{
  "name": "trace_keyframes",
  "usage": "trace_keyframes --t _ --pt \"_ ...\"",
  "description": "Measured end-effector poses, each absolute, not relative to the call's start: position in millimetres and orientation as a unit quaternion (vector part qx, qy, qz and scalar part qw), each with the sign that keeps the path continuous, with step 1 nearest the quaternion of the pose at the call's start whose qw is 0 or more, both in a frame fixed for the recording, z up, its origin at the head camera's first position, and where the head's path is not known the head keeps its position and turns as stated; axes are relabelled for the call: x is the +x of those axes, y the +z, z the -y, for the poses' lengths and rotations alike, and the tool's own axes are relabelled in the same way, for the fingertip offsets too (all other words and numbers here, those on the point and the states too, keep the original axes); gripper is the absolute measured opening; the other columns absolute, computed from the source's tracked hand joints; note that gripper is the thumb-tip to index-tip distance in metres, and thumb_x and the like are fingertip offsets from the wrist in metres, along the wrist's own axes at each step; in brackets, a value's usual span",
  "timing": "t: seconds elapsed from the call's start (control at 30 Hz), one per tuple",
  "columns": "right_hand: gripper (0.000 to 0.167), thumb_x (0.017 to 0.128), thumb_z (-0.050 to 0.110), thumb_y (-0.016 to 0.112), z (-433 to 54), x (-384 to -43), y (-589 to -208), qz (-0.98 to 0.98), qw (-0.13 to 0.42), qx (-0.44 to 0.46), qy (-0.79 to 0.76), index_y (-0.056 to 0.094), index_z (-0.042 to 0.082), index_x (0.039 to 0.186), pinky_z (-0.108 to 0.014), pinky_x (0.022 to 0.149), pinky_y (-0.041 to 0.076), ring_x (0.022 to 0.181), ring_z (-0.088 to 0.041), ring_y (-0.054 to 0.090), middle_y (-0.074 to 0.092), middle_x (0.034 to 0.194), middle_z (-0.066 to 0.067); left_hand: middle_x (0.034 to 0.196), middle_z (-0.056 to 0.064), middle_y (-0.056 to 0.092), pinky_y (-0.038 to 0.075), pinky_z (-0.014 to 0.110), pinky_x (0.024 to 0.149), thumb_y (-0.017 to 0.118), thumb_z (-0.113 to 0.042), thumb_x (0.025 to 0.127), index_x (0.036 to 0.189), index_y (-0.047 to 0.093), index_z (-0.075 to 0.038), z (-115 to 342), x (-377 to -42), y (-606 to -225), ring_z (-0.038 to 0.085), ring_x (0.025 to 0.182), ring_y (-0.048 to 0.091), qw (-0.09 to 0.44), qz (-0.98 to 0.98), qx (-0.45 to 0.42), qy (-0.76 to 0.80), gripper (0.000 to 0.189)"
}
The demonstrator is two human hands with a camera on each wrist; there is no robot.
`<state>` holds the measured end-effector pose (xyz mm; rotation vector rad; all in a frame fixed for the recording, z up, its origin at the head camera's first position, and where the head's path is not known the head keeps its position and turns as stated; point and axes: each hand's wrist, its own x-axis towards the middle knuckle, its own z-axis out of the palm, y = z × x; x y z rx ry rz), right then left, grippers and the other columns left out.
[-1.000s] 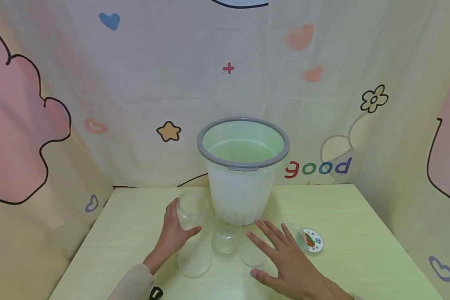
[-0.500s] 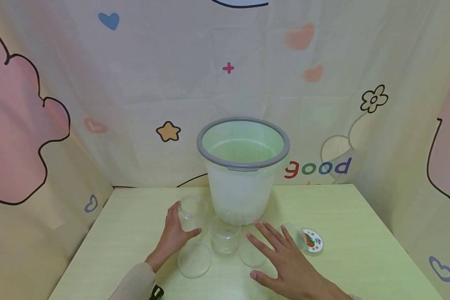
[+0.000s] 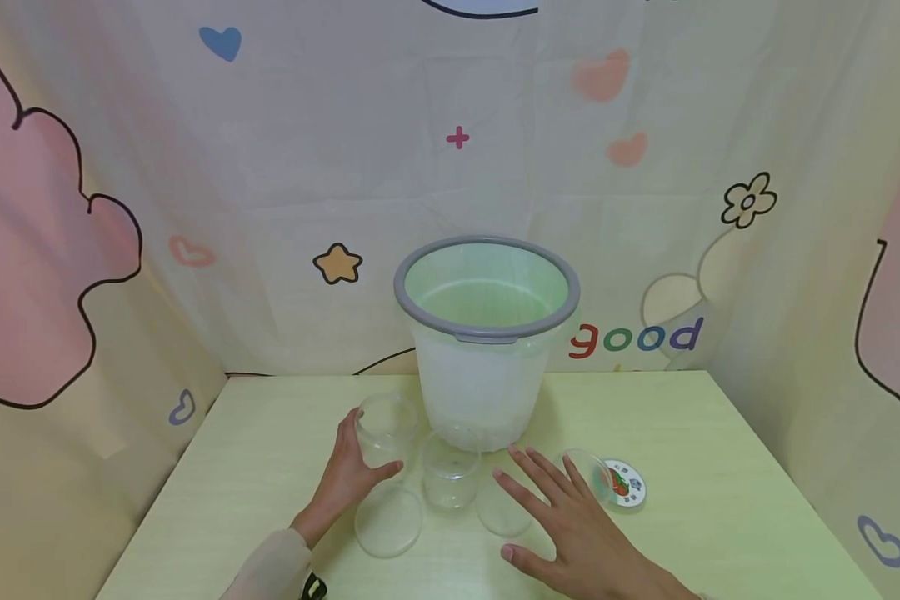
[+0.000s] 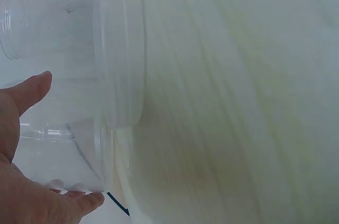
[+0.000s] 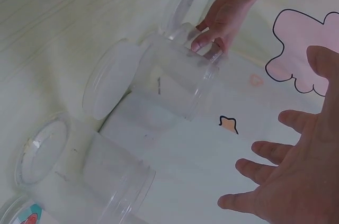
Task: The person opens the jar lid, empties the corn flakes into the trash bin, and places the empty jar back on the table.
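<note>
My left hand (image 3: 348,475) holds a clear plastic jar (image 3: 386,429) left of the bucket, fingers round its far side and thumb at the front. In the left wrist view, the same jar (image 4: 53,152) lies between thumb and fingertips. A second clear jar (image 3: 452,479) stands beside it at the bucket's foot. My right hand (image 3: 577,533) hovers palm down with fingers spread, holding nothing. Partly behind its fingers is a third clear jar (image 3: 591,473). Two clear round lids, a left lid (image 3: 388,521) and a right lid (image 3: 498,510), lie in front.
A pale bucket (image 3: 483,383) with a grey rim stands at the back middle of the table (image 3: 720,517). Near the third jar lies a white round label (image 3: 630,482) with a red and green print. A patterned cloth (image 3: 307,150) hangs behind and at both sides.
My left hand and its jar have come down slightly, toward the table. The right hand has stayed almost still, fingers still spread. The other jars, the lids and the bucket keep their places.
</note>
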<state>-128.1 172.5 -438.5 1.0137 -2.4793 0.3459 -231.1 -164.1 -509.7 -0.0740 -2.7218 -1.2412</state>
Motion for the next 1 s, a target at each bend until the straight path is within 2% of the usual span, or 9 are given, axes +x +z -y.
trace_keyframes --t 0.1,0.23,0.5,0.73,0.8,0.9,1.0 --pt "0.072 0.091 0.058 0.058 -172.9 -127.9 -439.0 0.898 0.214 0.363 0.128 0.036 0.029 0.152 -0.038 0.123 0.0 0.144 -0.028 0.036 0.029 0.162 0.001 0.154 0.023 0.029 0.04 0.057 0.108 0.085 -0.035 0.073 0.152 0.013 -0.002 163.5 -229.8 -511.3 0.042 0.137 0.041 0.066 0.903 -0.024 -0.424 0.111" --pt "0.071 0.09 0.057 0.059 -173.4 -128.0 -440.8 0.899 0.214 0.362 0.125 0.038 0.027 0.151 -0.048 0.115 0.014 0.144 -0.028 0.036 0.03 0.161 0.0 0.154 0.024 0.033 0.038 0.058 0.11 0.086 -0.034 0.073 0.151 0.012 0.0 162.2 -228.5 -515.5 0.043 0.139 0.038 0.054 0.899 -0.027 -0.434 0.113" --pt "0.072 0.09 0.058 0.059 -174.9 -130.2 -443.2 0.902 0.206 0.358 0.126 0.037 0.028 0.152 -0.041 0.118 0.005 0.144 -0.027 0.036 0.029 0.162 0.0 0.153 0.027 0.034 0.039 0.058 0.109 0.086 -0.038 0.072 0.152 0.008 -0.001 161.4 -227.8 -522.8 0.045 0.138 0.04 0.04 0.897 -0.026 -0.439 0.118" --pt "0.072 0.09 0.057 0.061 -175.1 -132.0 -442.8 0.902 0.211 0.353 0.128 0.037 0.029 0.152 -0.053 0.11 0.023 0.144 -0.027 0.036 0.031 0.161 0.001 0.157 0.028 0.024 0.036 0.06 0.111 0.086 -0.04 0.072 0.154 0.005 -0.001 161.2 -226.9 -519.2 0.046 0.142 0.034 0.041 0.902 -0.018 -0.43 0.122" --pt "0.073 0.089 0.057 0.061 -175.9 -132.3 -442.6 0.904 0.21 0.348 0.129 0.037 0.029 0.152 -0.051 0.112 0.02 0.144 -0.026 0.035 0.03 0.161 0.002 0.157 0.026 0.022 0.037 0.06 0.11 0.086 -0.042 0.071 0.155 0.006 -0.002 161.5 -225.9 -516.8 0.046 0.142 0.034 0.049 0.902 -0.02 -0.428 0.122" --pt "0.072 0.089 0.057 0.061 -177.6 -133.4 -442.6 0.905 0.212 0.345 0.131 0.038 0.027 0.151 -0.041 0.12 0.007 0.144 -0.028 0.036 0.03 0.161 0.002 0.158 0.022 0.019 0.037 0.059 0.11 0.086 -0.045 0.071 0.155 0.008 -0.006 161.6 -224.3 -512.3 0.043 0.142 0.034 0.063 0.902 -0.028 -0.426 0.121" --pt "0.072 0.089 0.056 0.062 -179.7 -135.0 -442.7 0.904 0.215 0.346 0.131 0.041 0.025 0.15 -0.03 0.122 -0.006 0.142 -0.029 0.038 0.031 0.161 0.0 0.161 0.017 0.014 0.035 0.058 0.113 0.085 -0.048 0.071 0.156 0.008 -0.01 160.9 -222.4 -507.2 0.04 0.146 0.029 0.073 0.901 -0.038 -0.426 0.122"
